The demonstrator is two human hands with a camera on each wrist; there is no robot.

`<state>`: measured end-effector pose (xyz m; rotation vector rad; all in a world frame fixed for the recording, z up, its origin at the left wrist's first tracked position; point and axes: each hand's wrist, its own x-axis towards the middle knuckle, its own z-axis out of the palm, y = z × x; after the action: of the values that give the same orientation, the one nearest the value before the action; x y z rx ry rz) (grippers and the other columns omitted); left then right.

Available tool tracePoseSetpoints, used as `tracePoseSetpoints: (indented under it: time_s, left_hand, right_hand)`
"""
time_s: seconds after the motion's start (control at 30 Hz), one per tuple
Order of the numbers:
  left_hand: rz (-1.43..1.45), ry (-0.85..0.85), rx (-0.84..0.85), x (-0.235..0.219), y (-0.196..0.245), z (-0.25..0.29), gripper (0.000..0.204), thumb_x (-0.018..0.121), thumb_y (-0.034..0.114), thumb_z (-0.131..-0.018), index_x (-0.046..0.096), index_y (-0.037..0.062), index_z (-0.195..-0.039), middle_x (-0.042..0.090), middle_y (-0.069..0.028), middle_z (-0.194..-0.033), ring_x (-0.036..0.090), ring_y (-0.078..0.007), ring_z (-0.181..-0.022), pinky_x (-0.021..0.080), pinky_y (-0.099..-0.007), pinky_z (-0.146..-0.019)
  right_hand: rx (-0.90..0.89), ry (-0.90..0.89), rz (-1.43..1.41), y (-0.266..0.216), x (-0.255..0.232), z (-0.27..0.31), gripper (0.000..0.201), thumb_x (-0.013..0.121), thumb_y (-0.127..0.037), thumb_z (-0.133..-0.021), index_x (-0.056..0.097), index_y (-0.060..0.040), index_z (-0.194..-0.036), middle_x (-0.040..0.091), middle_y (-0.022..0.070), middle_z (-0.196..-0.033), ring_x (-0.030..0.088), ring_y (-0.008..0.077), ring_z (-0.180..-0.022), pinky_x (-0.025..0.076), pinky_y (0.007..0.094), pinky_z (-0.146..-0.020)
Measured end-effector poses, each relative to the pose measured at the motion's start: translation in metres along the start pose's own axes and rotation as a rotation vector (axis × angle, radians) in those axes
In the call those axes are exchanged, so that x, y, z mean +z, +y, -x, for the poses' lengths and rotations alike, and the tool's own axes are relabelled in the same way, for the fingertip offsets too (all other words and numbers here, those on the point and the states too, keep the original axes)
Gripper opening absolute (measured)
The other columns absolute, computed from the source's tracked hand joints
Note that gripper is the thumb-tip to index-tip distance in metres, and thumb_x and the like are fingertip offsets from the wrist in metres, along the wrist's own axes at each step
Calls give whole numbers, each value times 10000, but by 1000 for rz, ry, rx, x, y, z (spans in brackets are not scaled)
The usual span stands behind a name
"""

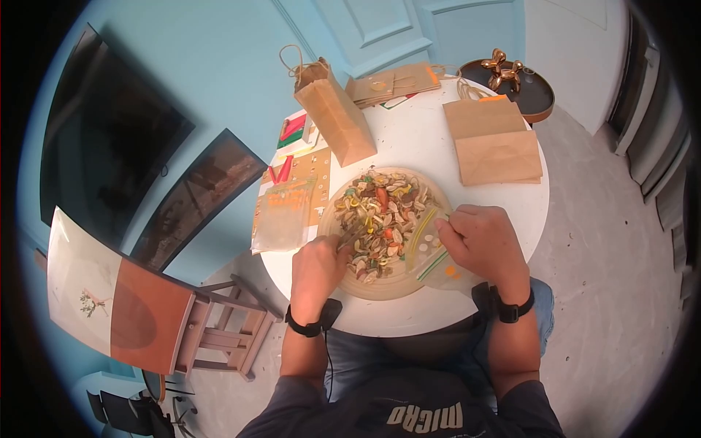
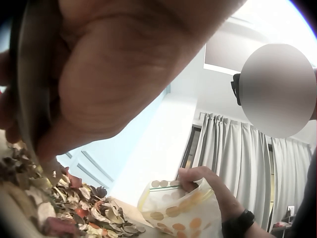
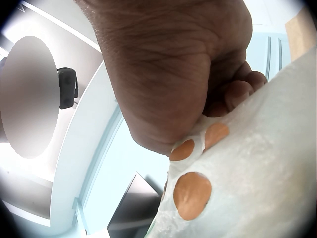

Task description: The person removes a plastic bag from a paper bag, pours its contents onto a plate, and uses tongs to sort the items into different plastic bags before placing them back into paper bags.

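Observation:
A round tray (image 1: 380, 290) on the white table holds a heap of dried petals and wood-like pieces (image 1: 383, 219). My left hand (image 1: 318, 270) is at the tray's left side, fingers curled round a dark, smooth, curved utensil (image 2: 37, 74) whose lower end reaches the dried pieces; its full shape is hidden. At the tray's right side my right hand (image 1: 485, 241) pinches the edge of a translucent zip bag (image 1: 438, 270) with orange dots. The bag's mouth, edged in green and yellow, faces the tray. In the right wrist view, curled fingers (image 3: 237, 94) grip the bag (image 3: 257, 153).
An upright paper bag (image 1: 336, 117) stands behind the tray, with flat paper bags (image 1: 398, 82) at the back and another folded one (image 1: 496, 146) at the right. A clear pouch (image 1: 285, 212) and red and green items (image 1: 293, 131) lie left. A chair (image 1: 226, 328) stands beyond the table.

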<state>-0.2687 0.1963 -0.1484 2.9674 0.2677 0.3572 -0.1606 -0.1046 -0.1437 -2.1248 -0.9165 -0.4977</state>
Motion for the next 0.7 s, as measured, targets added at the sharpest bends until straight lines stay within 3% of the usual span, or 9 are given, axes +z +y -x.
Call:
tracePoseSetpoints:
  time_s: [0.13, 0.43, 0.63, 0.7]
  left_hand:
    - [-31, -7, 15, -2, 1, 2, 221, 792, 226, -993, 777, 18, -921, 765, -222, -866, 755, -455, -812, 590, -541, -720]
    - [90, 24, -10, -26, 14, 8, 185, 828, 164, -974, 827, 0, -1059, 776, -245, -906, 757, -455, -839, 583, -493, -740]
    - [391, 50, 124, -42, 46, 17, 192, 837, 154, -953, 822, 29, -1097, 751, -237, -910, 746, -467, -881, 584, -493, -740]
    - [338, 55, 128, -44, 52, 13, 242, 858, 148, -945, 818, -5, -1128, 761, -242, -910, 747, -441, -826, 576, -471, -730]
  right_hand:
    - [1, -2, 5, 0, -1, 0, 387, 747, -215, -1012, 662, -31, -682, 664, 148, -669, 671, 382, -610, 542, 477, -597]
    - [-3, 12, -7, 1, -1, 1, 381, 742, -212, -1013, 663, -28, -689, 664, 153, -675, 672, 384, -620, 540, 476, -600]
    - [-8, 8, -9, 2, 0, 1, 389, 738, -217, -1024, 667, -27, -693, 675, 153, -692, 673, 381, -619, 541, 475, -600]
    - [-1, 9, -15, 2, -2, 2, 395, 735, -223, -1029, 665, -27, -692, 676, 152, -695, 673, 380, -620, 541, 474, -600]
